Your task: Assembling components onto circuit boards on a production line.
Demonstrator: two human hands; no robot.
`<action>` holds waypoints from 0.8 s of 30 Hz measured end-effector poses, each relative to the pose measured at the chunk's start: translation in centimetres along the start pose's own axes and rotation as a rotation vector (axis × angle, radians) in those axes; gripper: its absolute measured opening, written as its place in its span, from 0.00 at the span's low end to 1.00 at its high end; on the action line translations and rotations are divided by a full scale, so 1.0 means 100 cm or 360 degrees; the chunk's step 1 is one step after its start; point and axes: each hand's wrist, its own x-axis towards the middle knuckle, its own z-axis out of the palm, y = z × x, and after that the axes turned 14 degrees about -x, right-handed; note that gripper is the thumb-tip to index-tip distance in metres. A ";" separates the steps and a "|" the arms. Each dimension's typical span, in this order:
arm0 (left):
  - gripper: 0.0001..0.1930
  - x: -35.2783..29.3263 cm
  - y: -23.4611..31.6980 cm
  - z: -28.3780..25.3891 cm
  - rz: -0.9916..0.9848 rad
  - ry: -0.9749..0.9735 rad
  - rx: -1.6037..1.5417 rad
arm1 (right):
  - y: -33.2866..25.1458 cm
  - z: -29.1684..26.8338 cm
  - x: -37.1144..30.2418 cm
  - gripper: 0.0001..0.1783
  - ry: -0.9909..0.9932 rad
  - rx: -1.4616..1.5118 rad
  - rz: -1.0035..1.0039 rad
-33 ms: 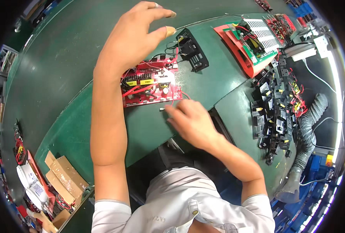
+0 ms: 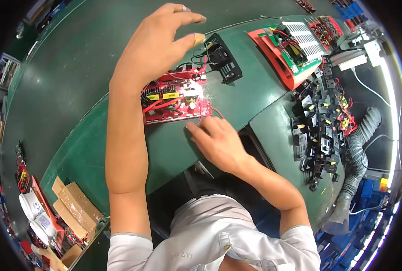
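Note:
A red circuit board (image 2: 178,116) with black parts, yellow-labelled blocks and red wires lies on the green table. Over its far left corner hovers my left hand (image 2: 158,43), thumb and forefinger curved apart with nothing between them; a covering shows on the thumb tip. My right hand (image 2: 219,144) rests low by the board's near edge, its fingertips together at the end of a thin red wire. The wire's tip is hidden under them. A black vented panel (image 2: 224,58), joined by thin wires, lies beyond the board's right corner.
At the far right stands a green board (image 2: 307,67) with a white finned part on a red sheet. Several black panels (image 2: 316,131) form a row beside a grey flexible duct (image 2: 359,149). An opened cardboard box (image 2: 78,205) sits at the lower left.
My right hand has shifted slightly left and its fingertips now cover the small white connector that showed at the wire's end. The left hand stays nearly still.

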 end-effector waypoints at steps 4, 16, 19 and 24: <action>0.18 -0.005 0.004 -0.001 0.0054 -0.0089 0.0067 | -0.006 0.011 0.013 0.11 -0.0125 -0.0058 0.0027; 0.17 -0.007 0.013 0.001 0.0052 -0.0270 -0.0010 | 0.017 -0.019 -0.022 0.08 0.0000 0.0127 0.0663; 0.17 -0.008 0.009 0.010 -0.0001 -0.0408 -0.0011 | 0.008 -0.015 -0.020 0.07 -0.0153 -0.0193 0.0667; 0.18 -0.018 0.014 0.031 -0.0089 -0.0929 0.0162 | 0.021 -0.015 -0.011 0.08 -0.0190 0.0147 0.0811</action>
